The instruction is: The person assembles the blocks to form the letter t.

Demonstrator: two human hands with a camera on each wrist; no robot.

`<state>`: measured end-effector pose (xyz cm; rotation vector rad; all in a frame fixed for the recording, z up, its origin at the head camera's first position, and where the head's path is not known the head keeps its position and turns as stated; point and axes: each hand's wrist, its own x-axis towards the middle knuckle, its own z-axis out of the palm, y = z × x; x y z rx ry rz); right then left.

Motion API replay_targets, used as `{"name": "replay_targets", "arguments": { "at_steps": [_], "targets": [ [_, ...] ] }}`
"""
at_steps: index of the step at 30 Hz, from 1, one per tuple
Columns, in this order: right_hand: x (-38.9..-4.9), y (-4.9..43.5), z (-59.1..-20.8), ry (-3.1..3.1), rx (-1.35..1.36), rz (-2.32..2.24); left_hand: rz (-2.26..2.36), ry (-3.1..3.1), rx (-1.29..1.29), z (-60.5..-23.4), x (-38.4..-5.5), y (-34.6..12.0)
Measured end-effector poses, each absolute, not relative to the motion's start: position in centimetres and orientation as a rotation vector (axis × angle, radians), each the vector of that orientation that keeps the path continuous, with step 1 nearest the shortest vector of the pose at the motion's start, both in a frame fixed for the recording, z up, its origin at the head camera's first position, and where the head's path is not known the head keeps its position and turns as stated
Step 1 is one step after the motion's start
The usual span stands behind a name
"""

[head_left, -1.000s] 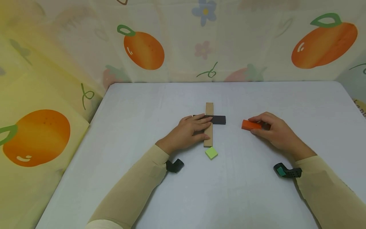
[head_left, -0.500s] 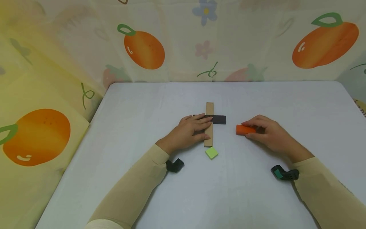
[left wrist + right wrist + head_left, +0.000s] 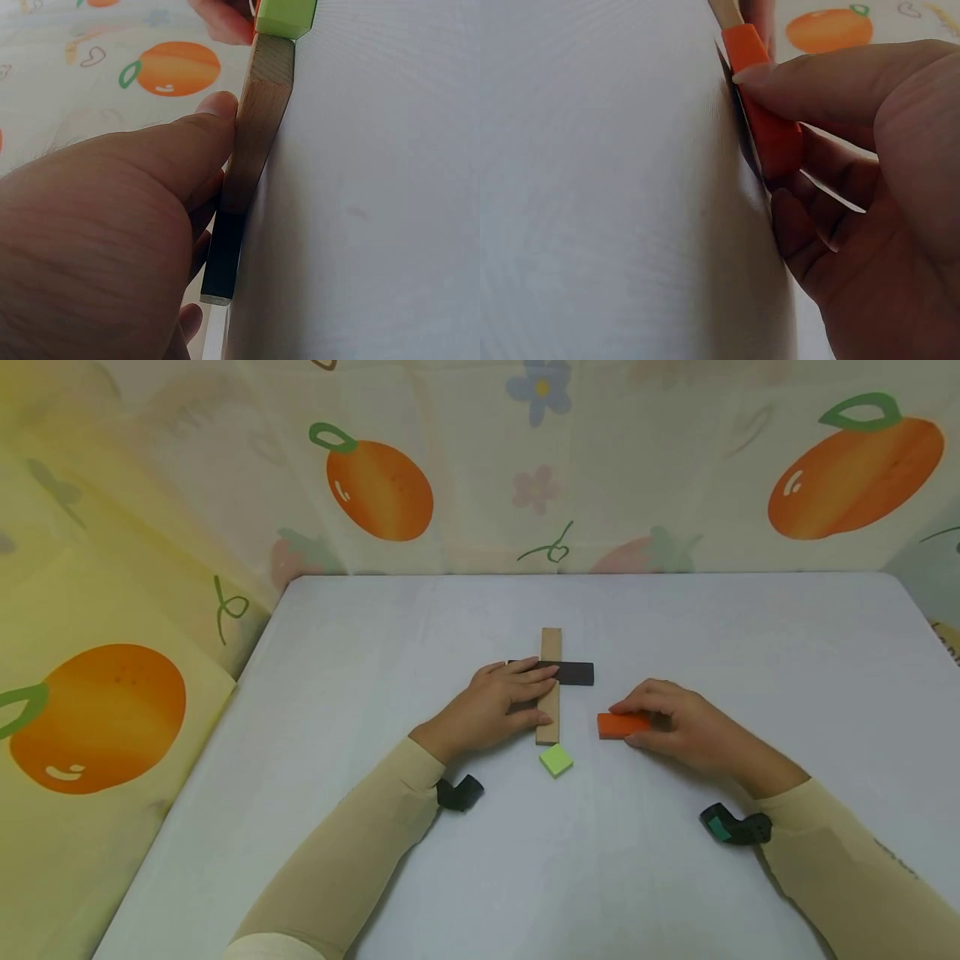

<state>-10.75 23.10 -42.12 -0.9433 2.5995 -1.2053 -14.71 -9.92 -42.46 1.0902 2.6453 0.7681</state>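
In the head view my left hand (image 3: pixel 498 706) lies over a cross-like arrangement of blocks, fingers extended across a black block (image 3: pixel 577 674). Its thumb touches a plain wooden block (image 3: pixel 548 735) that points towards me; more plain wood (image 3: pixel 551 643) shows beyond the black one. A small lime-green block (image 3: pixel 556 761) sits cornerwise at the near end. To the right, my right hand (image 3: pixel 678 727) pinches an orange block (image 3: pixel 613 726) between thumb and fingers. The right wrist view shows the orange block (image 3: pixel 772 139) low over the white surface. The middle of the cross is hidden under my left fingers.
A white table (image 3: pixel 645 868) bears all the blocks, and its far edge meets a fruit-printed cloth (image 3: pixel 480 485). More of that cloth hangs along the left side. Black camera mounts (image 3: pixel 460 793) sit at both wrists.
My right hand has carried the orange block leftward and towards me, closer to the wooden block, while turning it level. The left hand and the other blocks have stayed put.
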Motion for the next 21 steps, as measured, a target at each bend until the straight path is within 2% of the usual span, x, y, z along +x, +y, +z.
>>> {"name": "replay_targets", "arguments": {
  "at_steps": [21],
  "targets": [
    [-9.6, 21.4, -41.5, 2.419, -1.113, -1.102, 0.756, 2.652, 1.104, -42.6, -14.8, -10.0]
  ]
}}
